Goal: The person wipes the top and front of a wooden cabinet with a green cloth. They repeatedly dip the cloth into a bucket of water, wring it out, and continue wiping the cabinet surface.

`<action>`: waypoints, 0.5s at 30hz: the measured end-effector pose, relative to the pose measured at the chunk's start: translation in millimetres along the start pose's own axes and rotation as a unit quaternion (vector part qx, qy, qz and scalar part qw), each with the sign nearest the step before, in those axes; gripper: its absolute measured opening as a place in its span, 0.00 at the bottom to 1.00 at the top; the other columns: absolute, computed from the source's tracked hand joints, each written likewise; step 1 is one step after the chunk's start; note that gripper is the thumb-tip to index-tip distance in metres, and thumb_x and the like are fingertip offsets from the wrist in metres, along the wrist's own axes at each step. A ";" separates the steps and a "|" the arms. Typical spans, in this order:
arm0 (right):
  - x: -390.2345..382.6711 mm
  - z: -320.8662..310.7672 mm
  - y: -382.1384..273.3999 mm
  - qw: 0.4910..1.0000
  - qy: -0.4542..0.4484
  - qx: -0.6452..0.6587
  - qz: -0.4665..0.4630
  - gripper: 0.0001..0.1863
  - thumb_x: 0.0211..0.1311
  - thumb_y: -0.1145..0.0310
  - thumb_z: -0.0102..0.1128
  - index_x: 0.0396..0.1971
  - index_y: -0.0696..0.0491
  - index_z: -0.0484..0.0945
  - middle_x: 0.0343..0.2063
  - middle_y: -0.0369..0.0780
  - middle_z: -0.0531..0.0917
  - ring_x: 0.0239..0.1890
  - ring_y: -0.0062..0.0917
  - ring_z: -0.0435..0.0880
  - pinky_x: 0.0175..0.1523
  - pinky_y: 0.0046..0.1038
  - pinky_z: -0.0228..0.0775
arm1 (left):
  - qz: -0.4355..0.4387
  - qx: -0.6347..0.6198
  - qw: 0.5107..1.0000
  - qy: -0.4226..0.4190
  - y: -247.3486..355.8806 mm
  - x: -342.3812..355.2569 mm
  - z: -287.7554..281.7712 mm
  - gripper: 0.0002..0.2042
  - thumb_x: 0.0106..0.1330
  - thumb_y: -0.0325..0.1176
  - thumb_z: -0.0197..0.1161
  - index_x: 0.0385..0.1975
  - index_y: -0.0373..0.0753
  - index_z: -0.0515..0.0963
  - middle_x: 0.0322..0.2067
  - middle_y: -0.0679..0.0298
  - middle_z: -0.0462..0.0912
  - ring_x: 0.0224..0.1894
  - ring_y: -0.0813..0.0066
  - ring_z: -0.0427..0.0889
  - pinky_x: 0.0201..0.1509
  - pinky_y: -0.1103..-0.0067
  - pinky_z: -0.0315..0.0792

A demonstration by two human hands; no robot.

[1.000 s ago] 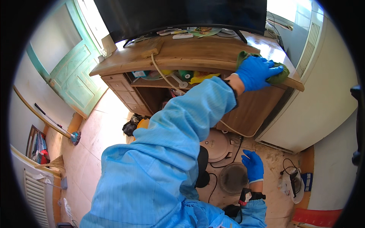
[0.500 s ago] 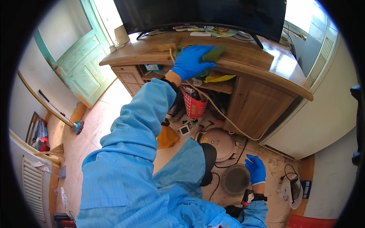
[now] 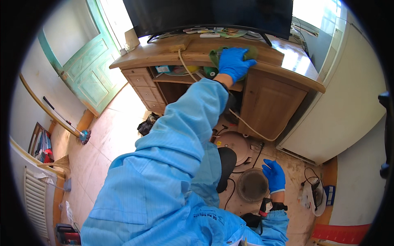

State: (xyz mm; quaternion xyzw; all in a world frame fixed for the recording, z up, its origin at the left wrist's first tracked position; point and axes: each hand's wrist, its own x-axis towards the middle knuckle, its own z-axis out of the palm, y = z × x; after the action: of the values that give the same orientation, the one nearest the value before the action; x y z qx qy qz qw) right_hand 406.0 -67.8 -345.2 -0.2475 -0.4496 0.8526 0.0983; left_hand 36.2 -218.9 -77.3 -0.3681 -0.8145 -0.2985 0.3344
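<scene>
pressing a green cloth [image 3: 251,53] onto the front edge of the counter [image 3: 141,57] with the left hand [image 3: 234,63], by far the nearer one; bunched right of the edge's middle, short of the right front corner. lying directly beneath the fingers, poking out to both sides, longest along that edge. reaching up from lower left, palm down, with fingers closed over the cloth and thumb spread rightward. holding the right hand [image 3: 273,176] low over the floor [image 3: 98,153], beside a round dark disc [image 3: 252,186], with fingers loosely parted and nothing visible in them.

Smooth wooden desk [image 3: 271,59] shines glossy, textured cloth [image 3: 252,52] looks matt, gloves [image 3: 234,63] smooth and rubbery, television screen [image 3: 209,15] glossy
</scene>
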 end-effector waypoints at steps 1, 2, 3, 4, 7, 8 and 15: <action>-1.4 -0.8 -2.1 1.000 -0.002 0.003 -0.006 0.19 0.70 0.56 0.55 0.49 0.56 0.80 0.51 0.45 0.83 0.49 0.34 0.83 0.52 0.32 0.76 | 0.006 -0.004 1.000 0.003 14.9 3.0 10.4 0.31 0.57 0.59 0.66 0.53 0.41 0.81 0.45 0.50 0.83 0.48 0.50 0.81 0.56 0.63 0.73; -2.8 -1.2 -4.0 1.000 -0.004 0.007 -0.009 0.19 0.70 0.56 0.55 0.49 0.56 0.80 0.51 0.46 0.83 0.49 0.34 0.83 0.52 0.32 0.76 | 0.007 -0.007 1.000 -0.006 29.0 6.8 20.3 0.31 0.56 0.58 0.66 0.53 0.42 0.81 0.44 0.51 0.84 0.47 0.51 0.81 0.55 0.63 0.73; -4.0 -1.5 -5.5 1.000 -0.007 0.009 -0.016 0.19 0.70 0.56 0.56 0.49 0.56 0.79 0.51 0.46 0.83 0.49 0.34 0.83 0.52 0.32 0.76 | 0.002 -0.011 1.000 -0.022 42.8 10.2 30.0 0.31 0.56 0.58 0.67 0.53 0.42 0.81 0.43 0.52 0.84 0.45 0.53 0.82 0.54 0.62 0.73; -5.1 -1.9 -7.2 0.999 -0.020 0.009 -0.030 0.19 0.70 0.56 0.56 0.48 0.56 0.79 0.50 0.46 0.83 0.49 0.35 0.83 0.53 0.33 0.76 | 0.023 -0.006 1.000 -0.010 56.0 12.2 38.9 0.30 0.56 0.58 0.66 0.52 0.42 0.81 0.43 0.52 0.84 0.46 0.53 0.81 0.54 0.63 0.73; -5.6 -2.4 -12.3 0.999 -0.016 0.021 -0.038 0.18 0.70 0.56 0.56 0.48 0.56 0.79 0.50 0.46 0.83 0.49 0.35 0.83 0.53 0.33 0.76 | 0.046 -0.008 0.999 0.008 88.1 11.4 61.8 0.29 0.57 0.57 0.66 0.52 0.42 0.82 0.47 0.53 0.82 0.48 0.53 0.80 0.56 0.62 0.72; -4.9 -2.5 -13.7 0.999 0.000 0.023 -0.033 0.18 0.70 0.56 0.56 0.48 0.56 0.79 0.50 0.46 0.83 0.49 0.35 0.83 0.53 0.34 0.76 | 0.056 -0.001 0.998 0.007 92.7 10.4 65.1 0.29 0.58 0.57 0.66 0.53 0.42 0.81 0.49 0.52 0.81 0.50 0.53 0.79 0.58 0.62 0.71; 11.1 2.4 -17.1 0.998 -0.017 0.040 -0.054 0.18 0.68 0.57 0.59 0.46 0.56 0.79 0.50 0.46 0.83 0.47 0.36 0.84 0.53 0.34 0.76 | 0.193 0.004 0.981 -0.033 65.0 4.6 43.6 0.29 0.61 0.50 0.67 0.61 0.47 0.74 0.61 0.54 0.74 0.64 0.52 0.71 0.69 0.63 0.64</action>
State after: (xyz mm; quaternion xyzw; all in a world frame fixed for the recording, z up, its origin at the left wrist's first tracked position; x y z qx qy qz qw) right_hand 394.3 -55.3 -333.8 -0.2041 -0.4294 0.8675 0.1461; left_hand 71.6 -149.3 -84.3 -0.5263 -0.7403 -0.2128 0.3602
